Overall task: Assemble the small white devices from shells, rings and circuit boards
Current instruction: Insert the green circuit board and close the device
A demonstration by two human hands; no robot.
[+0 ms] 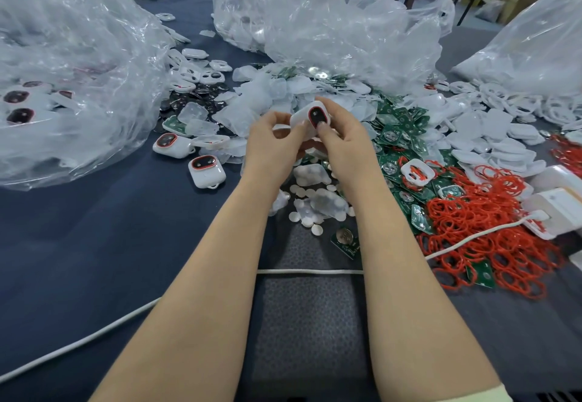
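Both hands hold one small white device above the middle of the table; it has a dark oval window ringed in red. My left hand grips its left side, and my right hand pinches its right side with the thumb on the window. Two finished devices lie on the blue cloth to the left. Green circuit boards are heaped to the right, red rings further right, and translucent white shells behind my hands.
Large clear plastic bags of parts stand at the left, back and right. A white cord runs across the table under my forearms. Small white discs lie below my hands. White boxes sit at the right edge.
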